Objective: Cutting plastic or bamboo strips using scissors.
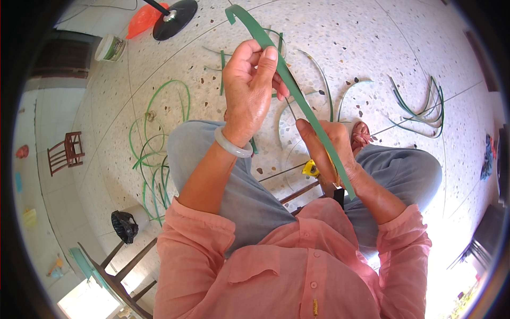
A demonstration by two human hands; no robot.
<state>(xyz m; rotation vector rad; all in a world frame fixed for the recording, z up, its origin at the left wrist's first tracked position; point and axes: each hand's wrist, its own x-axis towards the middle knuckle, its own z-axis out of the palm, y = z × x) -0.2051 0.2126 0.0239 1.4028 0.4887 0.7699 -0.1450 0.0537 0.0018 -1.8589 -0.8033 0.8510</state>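
hands, two: left hand [247, 90] and right hand [326, 146], each grip pinching one green strip [297, 93].

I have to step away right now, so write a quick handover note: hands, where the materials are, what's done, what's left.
Left hand: pinches the green strip near its upper part.
Right hand: grips the same strip lower down, along with a yellow tool, partly hidden.
Cut green strips lie on the terrazzo floor ahead; green loops lie to the left.
Done: several strips lie loose.
Left: the held strip is in work.
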